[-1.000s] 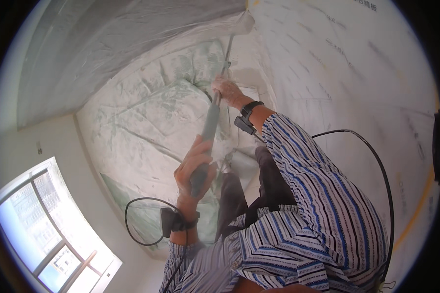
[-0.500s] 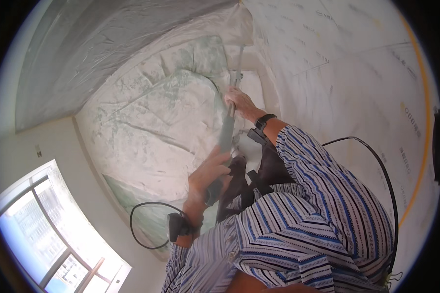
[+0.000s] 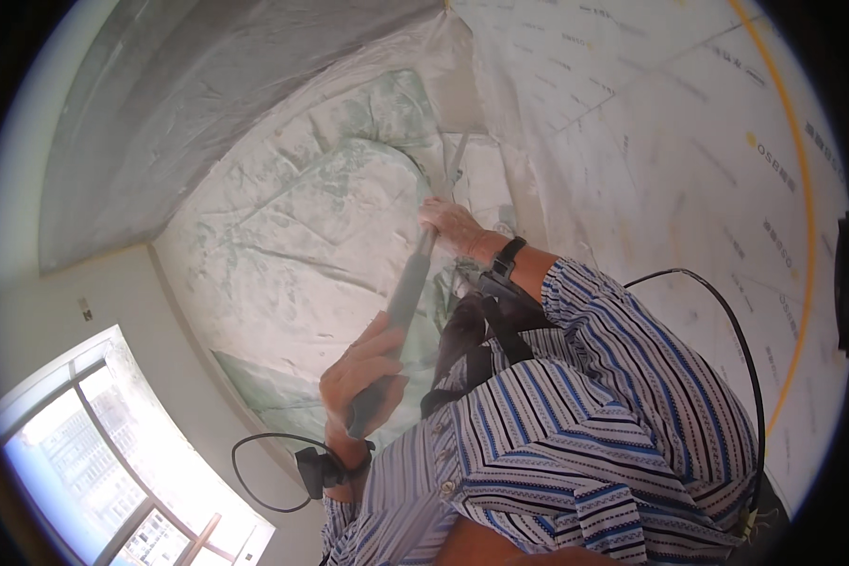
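A person in a striped shirt [image 3: 575, 415], seen from above, grips a long grey tool [image 3: 407, 292]. The left hand [image 3: 358, 373] curls around its thick lower end, and the right hand [image 3: 453, 224] is wrapped around its thinner upper part. The tool slants over the right side of a crumpled green sheet [image 3: 302, 255] dusted with white. To the sheet's lower left is a bright window [image 3: 113, 462]; to its right, a pale printed wall covering [image 3: 632, 141]
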Tool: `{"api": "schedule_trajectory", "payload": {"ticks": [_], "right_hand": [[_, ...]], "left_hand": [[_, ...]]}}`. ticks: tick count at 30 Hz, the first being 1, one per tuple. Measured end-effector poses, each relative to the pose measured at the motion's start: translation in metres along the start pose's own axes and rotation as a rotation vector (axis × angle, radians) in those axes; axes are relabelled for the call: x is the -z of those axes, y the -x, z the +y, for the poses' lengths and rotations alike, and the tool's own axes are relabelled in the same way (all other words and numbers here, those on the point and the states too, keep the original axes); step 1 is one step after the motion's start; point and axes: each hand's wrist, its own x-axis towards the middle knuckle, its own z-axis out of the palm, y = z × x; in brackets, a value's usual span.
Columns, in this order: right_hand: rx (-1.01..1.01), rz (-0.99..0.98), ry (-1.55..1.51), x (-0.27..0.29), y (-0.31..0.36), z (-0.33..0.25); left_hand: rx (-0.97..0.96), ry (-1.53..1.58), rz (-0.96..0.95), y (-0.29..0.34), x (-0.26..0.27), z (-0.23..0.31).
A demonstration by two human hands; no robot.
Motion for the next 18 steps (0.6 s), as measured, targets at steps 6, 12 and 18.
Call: {"api": "schedule_trajectory", "payload": {"ticks": [6,12,18], "right_hand": [[0.24,0.067,-0.036,0.064,-0.06,0.042],[0.178,0.001,-0.001,0.143,-0.123,0.1],[0.047,0.069,0.102,0.173,-0.086,0.085]], "left_hand": [[-0.119,-0.21,0.007,-0.067,-0.049,0.026],[-0.156,-0.197,0.095,-0.169,-0.089,0.029],[-0.229,-0.159,0.012,-0.172,-0.095,0.044]]}}
